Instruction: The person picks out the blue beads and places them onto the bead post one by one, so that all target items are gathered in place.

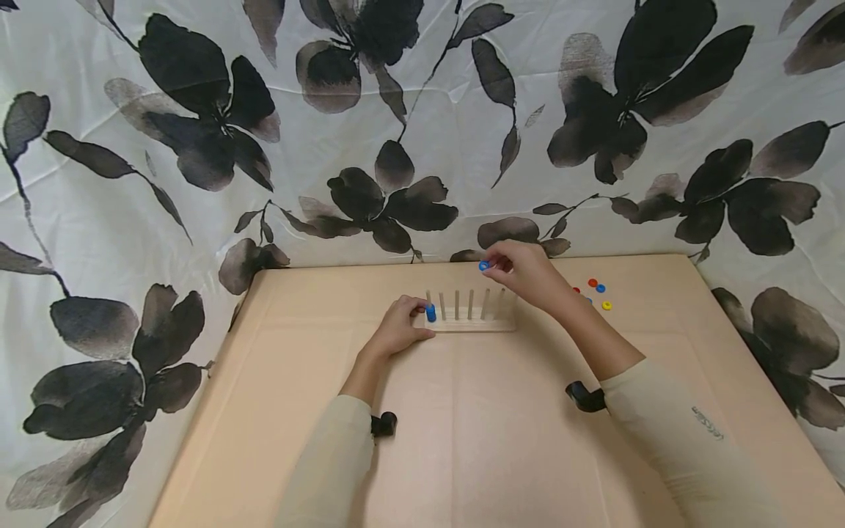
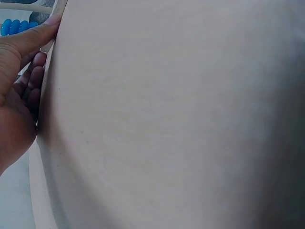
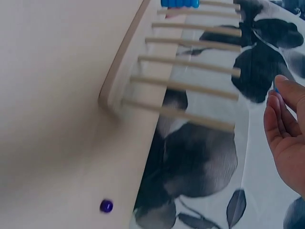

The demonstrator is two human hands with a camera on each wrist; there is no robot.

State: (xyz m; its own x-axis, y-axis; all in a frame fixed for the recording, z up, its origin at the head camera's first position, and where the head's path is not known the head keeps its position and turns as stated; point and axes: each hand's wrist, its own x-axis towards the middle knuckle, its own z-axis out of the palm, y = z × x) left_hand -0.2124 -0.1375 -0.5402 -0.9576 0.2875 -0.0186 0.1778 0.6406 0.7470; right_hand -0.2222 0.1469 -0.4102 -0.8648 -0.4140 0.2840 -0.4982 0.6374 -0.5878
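Observation:
A wooden peg rack (image 1: pixel 470 327) with a row of several upright pegs stands toward the back of the table. Blue beads (image 1: pixel 431 313) are stacked on its leftmost peg; the left wrist view shows the stack (image 2: pixel 18 27) as several rounded rings. My left hand (image 1: pixel 398 324) grips the left end of the rack's base, with the thumb along the front edge. Above the right part of the rack, my right hand (image 1: pixel 528 274) pinches one blue bead (image 1: pixel 485 265) between thumb and fingertips. In the right wrist view, fingers mostly hide that bead (image 3: pixel 276 89). The other pegs carry no beads.
Right of the rack lie loose beads, among them a red one (image 1: pixel 592 282), a blue one (image 1: pixel 601 288) and a yellow one (image 1: pixel 606 306). A dark purple bead (image 3: pixel 106 206) shows in the right wrist view. Floral cloth (image 1: pixel 396 110) hangs behind the table (image 1: pixel 317 411).

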